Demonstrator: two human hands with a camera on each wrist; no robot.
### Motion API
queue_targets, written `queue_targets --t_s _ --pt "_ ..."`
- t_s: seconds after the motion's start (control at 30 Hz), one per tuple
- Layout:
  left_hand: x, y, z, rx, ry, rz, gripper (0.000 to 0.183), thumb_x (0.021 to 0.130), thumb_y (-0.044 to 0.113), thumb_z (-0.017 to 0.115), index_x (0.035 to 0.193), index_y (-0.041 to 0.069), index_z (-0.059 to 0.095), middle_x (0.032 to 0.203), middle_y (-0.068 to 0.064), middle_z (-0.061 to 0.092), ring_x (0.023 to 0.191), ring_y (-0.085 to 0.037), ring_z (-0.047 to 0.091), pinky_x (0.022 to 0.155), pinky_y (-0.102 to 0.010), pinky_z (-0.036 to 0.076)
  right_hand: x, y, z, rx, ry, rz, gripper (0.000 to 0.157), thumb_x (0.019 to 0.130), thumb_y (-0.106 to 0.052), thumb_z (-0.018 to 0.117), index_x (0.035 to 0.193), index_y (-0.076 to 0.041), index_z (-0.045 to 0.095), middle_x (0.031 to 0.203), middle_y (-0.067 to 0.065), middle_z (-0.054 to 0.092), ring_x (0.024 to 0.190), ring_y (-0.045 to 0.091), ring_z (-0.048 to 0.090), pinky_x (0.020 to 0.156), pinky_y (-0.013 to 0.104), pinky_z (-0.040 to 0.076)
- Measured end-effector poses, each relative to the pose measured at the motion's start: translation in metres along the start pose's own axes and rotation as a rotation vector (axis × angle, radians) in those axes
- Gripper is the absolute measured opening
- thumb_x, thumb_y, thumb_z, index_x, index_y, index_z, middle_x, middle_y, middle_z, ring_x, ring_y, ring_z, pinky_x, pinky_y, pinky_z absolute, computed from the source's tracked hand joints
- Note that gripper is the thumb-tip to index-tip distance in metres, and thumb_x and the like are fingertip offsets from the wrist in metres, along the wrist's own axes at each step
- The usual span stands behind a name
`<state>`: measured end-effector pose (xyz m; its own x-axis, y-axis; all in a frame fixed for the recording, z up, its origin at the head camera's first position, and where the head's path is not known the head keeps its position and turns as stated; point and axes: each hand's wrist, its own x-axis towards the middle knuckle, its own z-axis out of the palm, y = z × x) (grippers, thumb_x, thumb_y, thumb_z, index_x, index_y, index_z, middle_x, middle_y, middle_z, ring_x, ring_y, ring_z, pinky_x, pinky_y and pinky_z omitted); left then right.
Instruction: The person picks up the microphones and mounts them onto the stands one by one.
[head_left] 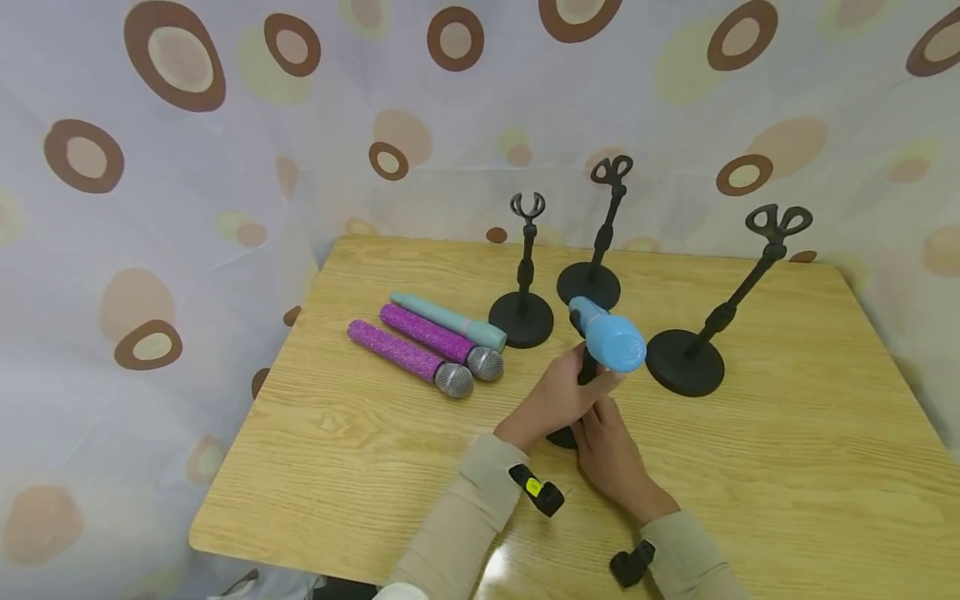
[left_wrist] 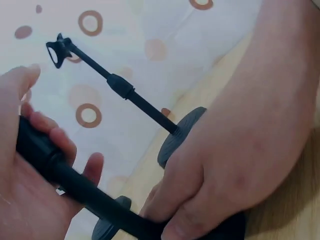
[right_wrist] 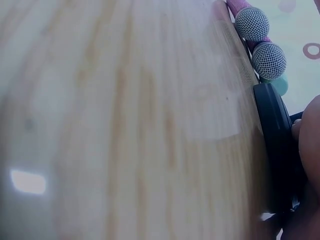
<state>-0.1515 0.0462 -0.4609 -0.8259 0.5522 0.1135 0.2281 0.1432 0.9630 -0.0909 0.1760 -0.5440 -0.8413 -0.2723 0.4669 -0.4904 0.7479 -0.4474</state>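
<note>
A black microphone stand (left_wrist: pixel 80 186) is between my two hands, with a light blue microphone (head_left: pixel 615 340) in the clip at its top. My left hand (head_left: pixel 561 390) grips the upper pole, its fingers curling around from behind in the left wrist view. Lower down, my right hand (head_left: pixel 617 454) holds the pole close to the round base (head_left: pixel 562 438), fingers wrapped at its foot. In the right wrist view the base (right_wrist: pixel 274 142) shows edge-on beside the right hand (right_wrist: pixel 311 145). Both hands partly hide the pole in the head view.
Left of the hands lie two glittery purple microphones (head_left: pixel 397 350) and a teal microphone (head_left: pixel 450 320), side by side. Behind stand two black stands with unfilled clips (head_left: pixel 525 321) (head_left: pixel 588 285); another stand (head_left: pixel 686 362) is at the right. A patterned curtain (head_left: pixel 450 108) borders the wooden table (head_left: pixel 315 450).
</note>
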Motion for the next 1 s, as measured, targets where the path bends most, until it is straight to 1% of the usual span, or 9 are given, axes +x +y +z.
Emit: queue_targets --t_s 0.07,0.1,0.13,0.2,0.33,0.47,0.57,0.73,1.0 --pt "0.004 0.000 0.002 0.002 0.038 -0.015 0.048 0.096 0.051 0.057 0.112 0.006 0.061 0.095 0.001 0.065 0.086 -0.002 0.061 0.081 -0.019 0.050 0.000 0.000 0.000 -0.008 -0.001 -0.004 0.045 0.094 0.001 0.060 0.137 0.006 0.046 0.127 0.021 0.047 0.113 0.037 0.050 0.094 0.054 0.044" --pt "0.007 0.000 0.002 -0.001 0.052 -0.017 0.038 0.095 0.045 0.060 0.095 0.006 0.061 0.080 0.002 0.060 0.073 -0.004 0.057 0.071 -0.018 0.048 0.000 0.000 0.000 -0.009 -0.004 -0.008 0.045 0.095 0.001 0.059 0.137 0.006 0.046 0.128 0.022 0.047 0.113 0.037 0.050 0.094 0.054 0.044" --pt "0.009 0.000 0.003 -0.016 0.059 -0.023 0.031 0.095 0.035 0.063 0.082 0.007 0.058 0.069 0.003 0.053 0.064 -0.005 0.052 0.064 -0.017 0.045 0.000 0.000 0.000 -0.010 -0.007 -0.009 0.045 0.095 0.001 0.059 0.138 0.006 0.045 0.128 0.022 0.047 0.114 0.037 0.050 0.095 0.054 0.044" --pt "0.015 0.000 0.002 -0.039 0.057 -0.036 0.033 0.093 0.023 0.065 0.067 0.010 0.048 0.057 0.004 0.042 0.053 -0.007 0.044 0.055 -0.019 0.039 0.000 -0.001 0.000 -0.011 -0.011 -0.018 0.047 0.095 0.002 0.059 0.139 0.006 0.044 0.131 0.023 0.046 0.115 0.038 0.049 0.095 0.055 0.043" --pt "0.023 0.000 -0.001 -0.041 0.006 -0.055 0.030 0.091 0.018 0.064 0.066 0.009 0.050 0.055 0.004 0.043 0.051 -0.008 0.045 0.056 -0.018 0.041 0.001 -0.002 0.000 -0.020 -0.004 -0.024 0.051 0.095 0.003 0.058 0.142 0.009 0.042 0.137 0.026 0.046 0.121 0.041 0.048 0.098 0.058 0.043" --pt "0.027 -0.001 -0.005 -0.057 -0.063 -0.039 0.023 0.092 0.017 0.062 0.075 0.005 0.054 0.061 0.002 0.048 0.057 -0.009 0.048 0.061 -0.019 0.043 0.001 -0.002 0.000 -0.033 0.006 -0.029 0.051 0.094 0.003 0.059 0.142 0.011 0.042 0.138 0.028 0.046 0.122 0.044 0.049 0.099 0.059 0.043" --pt "0.027 -0.003 -0.006 -0.080 -0.085 -0.037 0.019 0.093 0.017 0.062 0.083 0.003 0.056 0.066 0.001 0.051 0.062 -0.009 0.051 0.065 -0.019 0.045 0.001 -0.003 0.000 -0.042 -0.003 -0.028 0.051 0.095 0.002 0.059 0.142 0.013 0.042 0.140 0.029 0.045 0.125 0.045 0.048 0.100 0.058 0.044" --pt "0.026 -0.007 -0.005 -0.089 -0.050 -0.033 0.018 0.092 0.017 0.064 0.086 0.002 0.058 0.069 0.002 0.052 0.064 -0.008 0.052 0.067 -0.018 0.045 0.001 -0.005 -0.001 -0.036 -0.016 -0.013 0.051 0.095 0.001 0.059 0.141 0.012 0.042 0.142 0.029 0.045 0.127 0.045 0.048 0.102 0.058 0.043" --pt "0.022 -0.009 0.002 -0.143 0.031 -0.024 0.029 0.092 0.014 0.064 0.068 0.005 0.051 0.056 0.003 0.044 0.054 -0.009 0.045 0.060 -0.019 0.041 0.000 -0.003 -0.001 -0.039 -0.023 -0.004 0.053 0.095 0.001 0.060 0.143 0.011 0.041 0.142 0.028 0.044 0.129 0.044 0.047 0.102 0.058 0.043"
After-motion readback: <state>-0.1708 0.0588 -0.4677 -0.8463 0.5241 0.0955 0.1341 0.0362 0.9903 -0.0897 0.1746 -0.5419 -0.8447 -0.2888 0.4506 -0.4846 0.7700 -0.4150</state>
